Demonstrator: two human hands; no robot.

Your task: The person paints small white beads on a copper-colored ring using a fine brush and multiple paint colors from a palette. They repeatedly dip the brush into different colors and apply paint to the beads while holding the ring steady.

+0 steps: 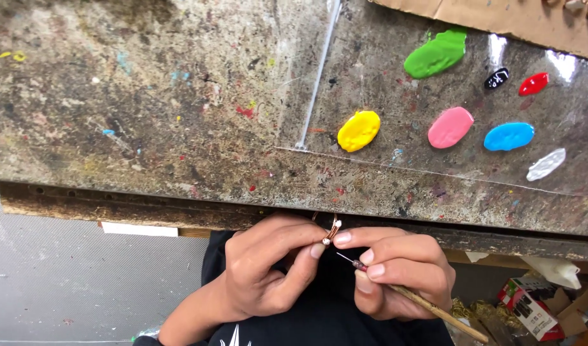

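My left hand (pixel 268 266) pinches a small copper-coloured wire ring piece (pixel 333 229) with a tiny pale bead between thumb and forefinger, just below the table's front edge. My right hand (pixel 396 269) touches the same piece with its forefinger and holds a thin wooden-handled brush (pixel 435 311) with a fine dark tip (pixel 358 264) pointing toward the bead. Both hands are close together over my dark clothing.
A paint-stained worktable (pixel 179 115) fills the upper view. A clear sheet on it carries blobs of green (pixel 438 54), yellow (pixel 359 131), pink (pixel 450 127), blue (pixel 508 136), red (pixel 533 84), black (pixel 496 78) and white paint (pixel 546 164). Cardboard boxes (pixel 531 307) lie on the floor at lower right.
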